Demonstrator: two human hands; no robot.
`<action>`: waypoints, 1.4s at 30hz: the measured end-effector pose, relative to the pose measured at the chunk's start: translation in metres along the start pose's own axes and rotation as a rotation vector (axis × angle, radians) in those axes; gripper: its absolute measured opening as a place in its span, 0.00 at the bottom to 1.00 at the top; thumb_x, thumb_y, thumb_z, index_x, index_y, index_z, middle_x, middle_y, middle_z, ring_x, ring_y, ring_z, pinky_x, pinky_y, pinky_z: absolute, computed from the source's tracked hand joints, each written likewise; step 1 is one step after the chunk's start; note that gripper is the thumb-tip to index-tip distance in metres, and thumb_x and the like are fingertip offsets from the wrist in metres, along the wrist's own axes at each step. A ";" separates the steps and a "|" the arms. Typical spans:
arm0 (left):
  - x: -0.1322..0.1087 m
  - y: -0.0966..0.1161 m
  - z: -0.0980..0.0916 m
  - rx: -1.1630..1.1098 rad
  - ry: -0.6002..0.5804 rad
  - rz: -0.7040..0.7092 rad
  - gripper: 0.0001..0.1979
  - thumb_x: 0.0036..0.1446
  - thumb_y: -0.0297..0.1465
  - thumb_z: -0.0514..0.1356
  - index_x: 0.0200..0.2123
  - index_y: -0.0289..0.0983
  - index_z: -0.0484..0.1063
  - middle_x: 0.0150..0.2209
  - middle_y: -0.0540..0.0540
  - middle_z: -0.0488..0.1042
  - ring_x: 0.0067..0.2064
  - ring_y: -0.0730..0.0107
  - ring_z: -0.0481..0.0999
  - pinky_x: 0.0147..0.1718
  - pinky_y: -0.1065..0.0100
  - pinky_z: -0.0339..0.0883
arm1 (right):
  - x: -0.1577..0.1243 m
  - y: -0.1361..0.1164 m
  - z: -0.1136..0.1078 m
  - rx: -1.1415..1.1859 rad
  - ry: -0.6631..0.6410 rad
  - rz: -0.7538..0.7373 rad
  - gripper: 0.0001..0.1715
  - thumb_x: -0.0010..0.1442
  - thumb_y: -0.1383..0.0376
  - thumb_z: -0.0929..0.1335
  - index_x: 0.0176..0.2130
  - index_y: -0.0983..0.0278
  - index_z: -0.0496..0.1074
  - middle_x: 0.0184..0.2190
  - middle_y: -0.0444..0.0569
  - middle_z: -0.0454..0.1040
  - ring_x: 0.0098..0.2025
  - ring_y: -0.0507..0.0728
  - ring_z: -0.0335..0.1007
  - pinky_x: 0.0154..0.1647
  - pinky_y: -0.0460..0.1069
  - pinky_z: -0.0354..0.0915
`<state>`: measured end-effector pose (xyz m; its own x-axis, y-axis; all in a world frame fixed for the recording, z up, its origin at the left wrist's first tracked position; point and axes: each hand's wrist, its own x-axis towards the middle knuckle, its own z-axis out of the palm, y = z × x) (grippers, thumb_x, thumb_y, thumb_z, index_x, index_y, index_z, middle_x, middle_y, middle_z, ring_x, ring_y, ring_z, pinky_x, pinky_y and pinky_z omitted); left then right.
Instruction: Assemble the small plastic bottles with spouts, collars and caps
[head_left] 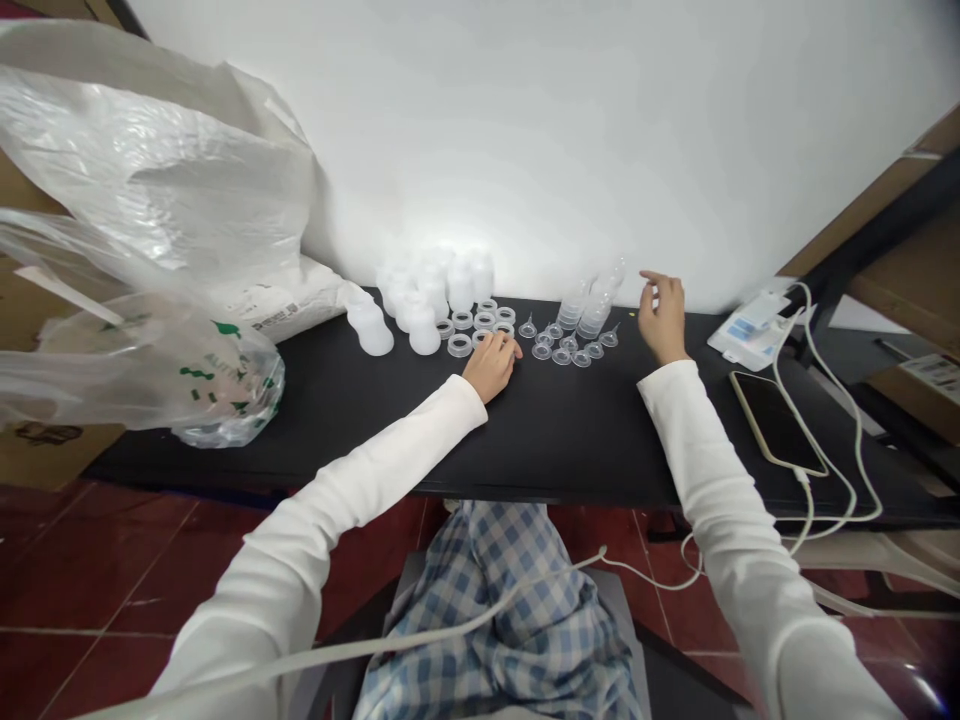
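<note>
My left hand (493,366) rests at the front of a cluster of translucent plastic rings (460,346), its fingers slightly bent and apart over the nearest ones. No held thing shows in it, though its fingertips are partly hidden. Frosted white bottles (425,328) stand grouped behind and left of the rings. My right hand (664,318) hovers at the right, index finger stretched out, nothing visible in it. Just left of it lie clear bottle nipples (581,357), several of them in loose rows. Behind these are clear plastic caps (595,313) in leaning stacks.
A large white plastic bag (165,150) and a see-through bag (225,385) take up the left end of the black table (570,440). A phone (778,422) with a white cable (855,440) lies at the right, near a white-and-blue packet (750,330). A white wall stands behind.
</note>
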<state>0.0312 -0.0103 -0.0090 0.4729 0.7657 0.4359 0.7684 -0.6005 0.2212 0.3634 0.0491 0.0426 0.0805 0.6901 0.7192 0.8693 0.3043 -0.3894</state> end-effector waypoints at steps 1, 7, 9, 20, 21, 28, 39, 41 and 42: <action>0.000 -0.001 0.001 0.011 -0.004 -0.012 0.13 0.64 0.23 0.50 0.44 0.35 0.72 0.49 0.36 0.73 0.48 0.53 0.71 0.50 0.55 0.65 | 0.010 -0.001 0.003 0.033 0.033 0.000 0.27 0.72 0.54 0.54 0.58 0.61 0.70 0.52 0.59 0.71 0.53 0.64 0.70 0.60 0.64 0.66; 0.000 -0.003 0.003 0.004 0.004 -0.089 0.16 0.61 0.19 0.49 0.45 0.35 0.72 0.50 0.35 0.71 0.51 0.52 0.70 0.51 0.53 0.64 | 0.072 0.000 0.017 0.141 -0.168 -0.040 0.31 0.71 0.45 0.54 0.50 0.58 0.76 0.54 0.54 0.75 0.59 0.64 0.68 0.65 0.64 0.61; 0.000 -0.003 0.004 -0.022 0.004 -0.103 0.15 0.60 0.19 0.50 0.45 0.35 0.72 0.50 0.36 0.71 0.51 0.52 0.69 0.52 0.53 0.64 | 0.084 0.001 0.018 0.156 -0.301 -0.033 0.32 0.70 0.43 0.55 0.47 0.58 0.77 0.52 0.53 0.77 0.57 0.63 0.70 0.64 0.63 0.62; 0.000 -0.001 0.006 -0.098 0.035 -0.153 0.11 0.62 0.25 0.54 0.45 0.35 0.73 0.48 0.36 0.70 0.51 0.52 0.69 0.54 0.51 0.65 | 0.085 -0.002 -0.003 0.049 -0.349 0.123 0.18 0.58 0.53 0.72 0.41 0.63 0.73 0.32 0.50 0.77 0.33 0.59 0.74 0.46 0.59 0.71; 0.000 -0.002 0.008 -0.104 0.045 -0.152 0.11 0.62 0.25 0.54 0.45 0.35 0.73 0.48 0.36 0.70 0.51 0.52 0.70 0.54 0.51 0.65 | 0.084 -0.007 -0.009 0.023 -0.279 0.136 0.16 0.57 0.55 0.72 0.41 0.62 0.72 0.31 0.50 0.76 0.34 0.59 0.74 0.46 0.59 0.71; -0.001 -0.008 0.019 -0.242 0.266 -0.046 0.19 0.64 0.32 0.58 0.57 0.35 0.64 0.57 0.32 0.69 0.59 0.49 0.70 0.58 0.46 0.64 | 0.061 -0.084 -0.049 0.065 0.542 -0.027 0.14 0.64 0.63 0.60 0.50 0.61 0.59 0.50 0.58 0.68 0.46 0.60 0.70 0.46 0.58 0.70; 0.008 -0.010 0.007 -0.422 0.617 0.266 0.29 0.65 0.46 0.58 0.61 0.43 0.48 0.61 0.32 0.65 0.65 0.55 0.67 0.62 0.44 0.65 | -0.043 -0.155 0.054 0.584 0.015 0.364 0.34 0.66 0.35 0.52 0.44 0.58 0.64 0.28 0.46 0.68 0.30 0.59 0.72 0.32 0.56 0.73; 0.005 -0.009 0.002 -0.496 0.582 0.191 0.25 0.65 0.46 0.59 0.56 0.42 0.53 0.55 0.35 0.69 0.61 0.57 0.71 0.61 0.47 0.65 | -0.051 -0.149 0.063 0.660 -0.164 0.457 0.36 0.65 0.33 0.52 0.42 0.57 0.65 0.23 0.43 0.64 0.23 0.57 0.67 0.24 0.55 0.68; 0.004 -0.007 -0.001 -0.540 0.558 0.123 0.24 0.64 0.47 0.59 0.54 0.42 0.55 0.54 0.36 0.70 0.59 0.58 0.72 0.60 0.49 0.66 | -0.054 -0.145 0.065 0.662 -0.212 0.461 0.36 0.64 0.32 0.52 0.41 0.57 0.65 0.22 0.43 0.63 0.22 0.57 0.65 0.23 0.54 0.67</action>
<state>0.0271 -0.0033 -0.0082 0.1447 0.5432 0.8271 0.3410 -0.8120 0.4736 0.2015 0.0100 0.0230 0.2069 0.9289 0.3070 0.3003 0.2384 -0.9236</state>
